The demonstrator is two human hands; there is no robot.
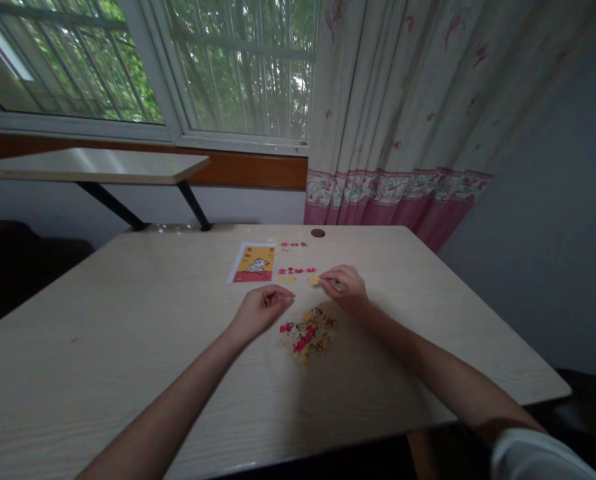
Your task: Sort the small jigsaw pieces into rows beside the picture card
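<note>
A heap of loose jigsaw pieces (309, 335), red, yellow and pale, lies on the light wooden table (128, 347). My left hand (261, 310) rests just left of the heap with its fingers curled together; whether it holds a piece is hidden. My right hand (344, 285) sits beyond the heap and pinches a yellow puzzle piece (313, 281). Two short rows of joined red pieces (296, 270) lie beyond both hands. A yellow and red reference picture card (253, 263) lies to their left.
A round cable hole (318, 233) is near the table's far edge. A narrow shelf on black brackets (93, 167) juts out under the window at the back left. A flowered curtain (403, 133) hangs at the back right.
</note>
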